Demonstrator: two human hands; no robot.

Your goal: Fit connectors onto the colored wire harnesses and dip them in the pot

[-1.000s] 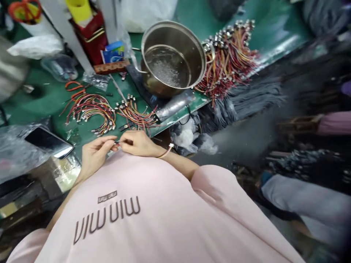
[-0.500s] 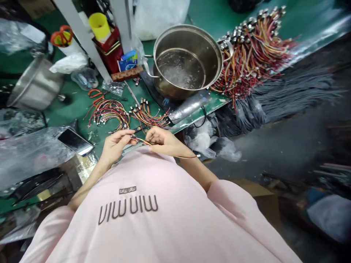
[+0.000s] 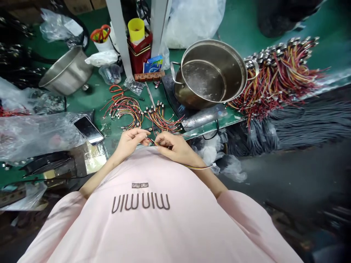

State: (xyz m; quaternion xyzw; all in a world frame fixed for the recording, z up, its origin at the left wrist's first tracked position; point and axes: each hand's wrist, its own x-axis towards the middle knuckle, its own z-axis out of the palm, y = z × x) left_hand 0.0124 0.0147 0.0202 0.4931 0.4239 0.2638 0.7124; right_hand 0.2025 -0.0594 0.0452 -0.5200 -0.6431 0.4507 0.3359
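The left hand (image 3: 133,142) is positioned in front of the shirt (image 3: 142,226), at the near edge of the green table (image 3: 238,25). Its thumb and forefinger are pressed together on one end of a short set of wires (image 3: 153,141). The wires, yellow, red and black, bridge the gap to the right hand (image 3: 175,146). The right fingers are curled, and the wires run in between thumb and forefinger; whether these grip tightly cannot be made out at this size. The other end emerges below the right wrist and crosses the forearm, terminating in a white plug (image 3: 214,165).

Directly beyond the hands lie two bundles of similar wires: a curved bundle (image 3: 126,109) on the left and a straighter bundle (image 3: 164,118) beside it. Scissors (image 3: 116,93) with orange handles lie behind the curved bundle. A phone (image 3: 89,130) lies to the left. A metal pot (image 3: 234,60) containing liquid stands upright at the rear right, with a large wire heap (image 3: 282,76) just beside it.
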